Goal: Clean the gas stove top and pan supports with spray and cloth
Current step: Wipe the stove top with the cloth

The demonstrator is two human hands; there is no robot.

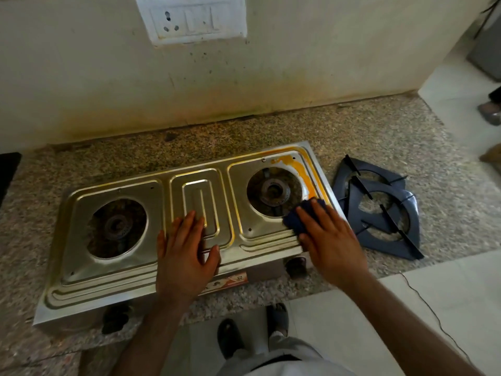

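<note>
A steel two-burner gas stove (113, 283) lies on a speckled granite counter. Its pan supports are off. Two dark pan supports (379, 210) are stacked on the counter just right of the stove. My left hand (184, 256) rests flat, fingers spread, on the stove's middle ribbed panel. My right hand (329, 237) presses a dark blue cloth (298, 218) onto the stove top at the front right of the right burner (273, 191). An orange stain (298, 166) runs along the back right corner of that burner's recess. The left burner (118, 227) is uncovered. No spray bottle is visible.
A stained wall with a white socket plate (192, 17) stands behind the counter (406, 137). A dark object (8, 172) sits at the far left edge. The counter ends on the right at a pale tiled floor (447, 308), where another person's foot (490, 112) shows. My feet (252, 332) are below.
</note>
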